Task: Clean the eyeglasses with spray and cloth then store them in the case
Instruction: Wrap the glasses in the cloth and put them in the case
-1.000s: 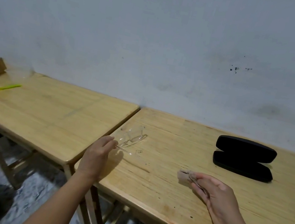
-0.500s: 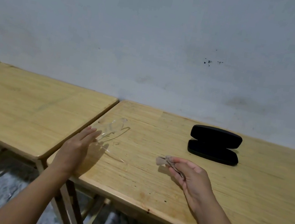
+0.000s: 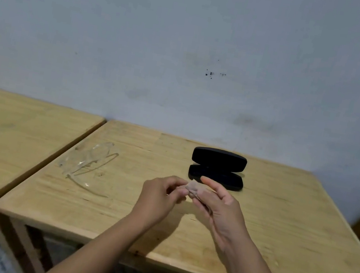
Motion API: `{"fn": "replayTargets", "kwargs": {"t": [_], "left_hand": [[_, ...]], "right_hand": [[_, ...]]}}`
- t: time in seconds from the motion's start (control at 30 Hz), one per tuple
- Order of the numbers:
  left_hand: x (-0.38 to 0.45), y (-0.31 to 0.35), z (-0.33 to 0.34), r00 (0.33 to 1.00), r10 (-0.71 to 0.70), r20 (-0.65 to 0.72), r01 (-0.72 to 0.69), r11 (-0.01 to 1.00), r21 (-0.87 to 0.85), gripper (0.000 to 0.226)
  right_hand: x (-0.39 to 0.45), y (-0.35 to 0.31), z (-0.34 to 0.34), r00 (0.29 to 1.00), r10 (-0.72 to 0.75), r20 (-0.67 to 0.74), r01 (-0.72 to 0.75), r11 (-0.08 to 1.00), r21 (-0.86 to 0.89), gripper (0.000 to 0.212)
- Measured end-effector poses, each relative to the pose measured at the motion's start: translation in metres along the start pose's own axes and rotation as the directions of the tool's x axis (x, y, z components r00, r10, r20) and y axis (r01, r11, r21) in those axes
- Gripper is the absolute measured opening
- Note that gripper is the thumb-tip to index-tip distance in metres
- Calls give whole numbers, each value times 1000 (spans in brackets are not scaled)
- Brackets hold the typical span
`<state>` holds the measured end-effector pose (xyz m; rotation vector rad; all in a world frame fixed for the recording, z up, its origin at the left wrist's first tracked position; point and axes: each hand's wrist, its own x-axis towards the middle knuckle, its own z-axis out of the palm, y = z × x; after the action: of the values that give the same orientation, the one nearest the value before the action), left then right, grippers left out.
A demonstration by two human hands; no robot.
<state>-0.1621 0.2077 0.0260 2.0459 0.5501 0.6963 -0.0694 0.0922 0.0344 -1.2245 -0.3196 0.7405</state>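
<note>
While both the left hand (image 3: 159, 195) and right hand (image 3: 218, 202) pinch the small crumpled brownish cloth (image 3: 195, 187) between them, the clear-framed eyeglasses (image 3: 88, 164) lie untouched near the wooden table's (image 3: 278, 224) left edge, where a careless reach might knock them off, well apart from the open black case (image 3: 217, 167).

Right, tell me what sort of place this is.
Probably a plain room indoors, set up as a makeshift work spot, though I can't say which kind. Two bare wooden tables stand side by side against a scuffed, unpainted-looking grey wall, with only clear eyeglasses and an open black case laid out.
</note>
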Motion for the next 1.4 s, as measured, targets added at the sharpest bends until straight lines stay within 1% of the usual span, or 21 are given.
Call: {"fn": "replayTargets", "kwargs": {"t": [0.1,0.2,0.27,0.37,0.43,0.53,0.63,0.77,0.97,1.13,1.2,1.27,1.33,1.4], "left_hand": [[11,6,8,999,17,-39,-16,1000,18,7],[20,12,8,997,34,-63,-34,999,4,15],[23,18,9,998,32,-47,-34,999,-34,18],[27,26,12,998,48,-45,-51,997,-65,22],[30,30,15,998,48,-41,-52,994,-97,24],[31,39,17,999,47,-24,-50,983,-175,29],[33,49,18,997,74,-21,-77,972,-222,31],[39,58,17,995,96,-38,-103,959,-264,31],[47,63,18,998,30,-57,-46,947,-317,21],[51,63,27,998,23,-53,-38,950,-311,15],[50,67,31,999,0,-41,-16,924,-383,13],[48,72,34,1000,-22,18,28,887,-460,22],[47,76,38,998,-16,58,40,899,-436,21],[46,77,40,998,-11,54,30,933,-359,23]], "right_hand": [[-3,-7,-20,997,-39,-64,30,990,-135,25],[-4,-13,-33,994,-51,-98,34,985,-171,20],[-4,-17,-37,989,-90,-115,59,968,-246,15],[-3,-26,-36,981,-168,-97,132,944,-303,11],[-2,-34,-33,972,-228,-48,201,924,-326,13],[2,-44,-27,954,-296,44,294,896,-333,18],[6,-49,-23,942,-326,83,335,885,-323,18],[12,-57,-23,925,-373,69,374,868,-325,14],[15,-67,-29,938,-344,35,342,911,-231,11],[16,-70,-34,946,-323,-12,311,923,-227,9],[16,-72,-34,945,-326,-32,311,923,-227,11],[16,-73,-34,940,-339,-48,319,918,-235,13],[15,-74,-34,936,-349,-44,329,913,-242,13],[14,-74,-35,935,-353,-36,335,911,-241,14]]}}
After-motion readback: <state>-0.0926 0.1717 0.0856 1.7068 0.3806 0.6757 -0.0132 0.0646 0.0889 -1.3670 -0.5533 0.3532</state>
